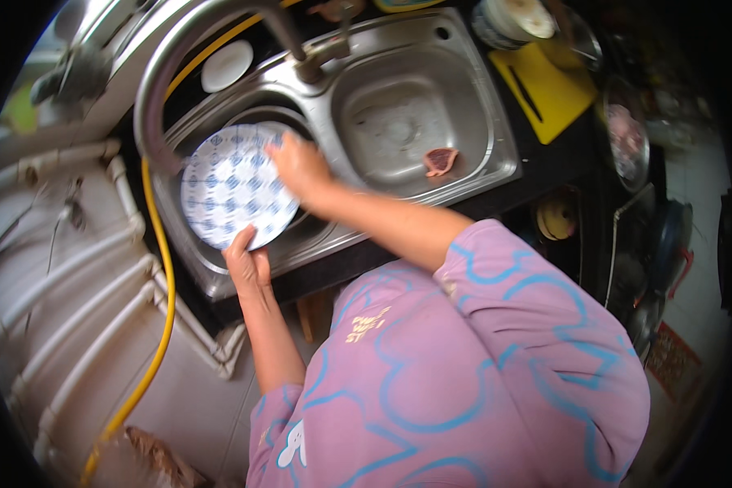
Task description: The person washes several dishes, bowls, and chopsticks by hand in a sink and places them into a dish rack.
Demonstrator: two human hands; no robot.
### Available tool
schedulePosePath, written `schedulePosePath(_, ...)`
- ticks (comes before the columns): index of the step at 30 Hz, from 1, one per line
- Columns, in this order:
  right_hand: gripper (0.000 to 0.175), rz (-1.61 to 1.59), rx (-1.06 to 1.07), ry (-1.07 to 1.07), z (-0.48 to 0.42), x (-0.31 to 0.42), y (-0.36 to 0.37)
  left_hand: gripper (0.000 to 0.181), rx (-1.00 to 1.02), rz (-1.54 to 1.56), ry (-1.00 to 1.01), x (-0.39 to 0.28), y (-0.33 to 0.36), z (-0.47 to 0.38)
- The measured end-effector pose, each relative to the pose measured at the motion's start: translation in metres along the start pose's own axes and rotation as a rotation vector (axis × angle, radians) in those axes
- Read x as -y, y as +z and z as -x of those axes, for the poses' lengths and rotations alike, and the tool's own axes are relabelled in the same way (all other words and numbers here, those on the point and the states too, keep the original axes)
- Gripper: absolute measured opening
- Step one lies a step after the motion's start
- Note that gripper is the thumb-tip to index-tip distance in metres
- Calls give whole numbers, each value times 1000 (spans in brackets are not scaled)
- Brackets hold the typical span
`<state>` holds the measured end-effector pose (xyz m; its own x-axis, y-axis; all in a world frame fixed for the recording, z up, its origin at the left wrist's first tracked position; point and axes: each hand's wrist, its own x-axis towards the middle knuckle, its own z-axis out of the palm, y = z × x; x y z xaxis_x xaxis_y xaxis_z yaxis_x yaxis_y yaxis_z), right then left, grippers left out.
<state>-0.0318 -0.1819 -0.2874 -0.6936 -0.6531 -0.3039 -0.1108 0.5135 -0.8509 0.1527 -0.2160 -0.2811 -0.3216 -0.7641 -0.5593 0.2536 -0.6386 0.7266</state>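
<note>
My left hand (247,259) grips the near rim of a white plate with a blue diamond pattern (235,189), its thumb on the patterned face. The plate is held over the left basin of a stainless steel double sink (334,131). At the plate's upper right edge is my right hand (299,165), blurred, with its fingertips at the patterned face; whether it grips the rim I cannot tell. Below the plate, a round metal vessel (274,113) partly shows in the left basin. The curved metal faucet (149,116) arches above the plate's left side.
A reddish-brown, pink-edged piece (440,161) lies in the right basin. Right of the sink are a yellow cutting board (561,91) with a dark slot and a bowl of pale pink food (625,137). A white dish (227,66) sits behind the sink; a yellow hose (166,305) runs down the left.
</note>
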Motion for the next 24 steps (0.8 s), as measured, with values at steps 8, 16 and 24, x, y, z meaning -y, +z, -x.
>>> schedulePosePath(8,29,-372,832,321,-13,-16,-45,53,81,61,-35,15,15,1)
schedulePosePath(16,31,237,332,-234,38,-11,-38,33,-98,68,-307,49,-26,-78)
schedulePosePath(24,49,277,39,-745,52,-47,-140,51,-615,-1204,390,54,-79,-111)
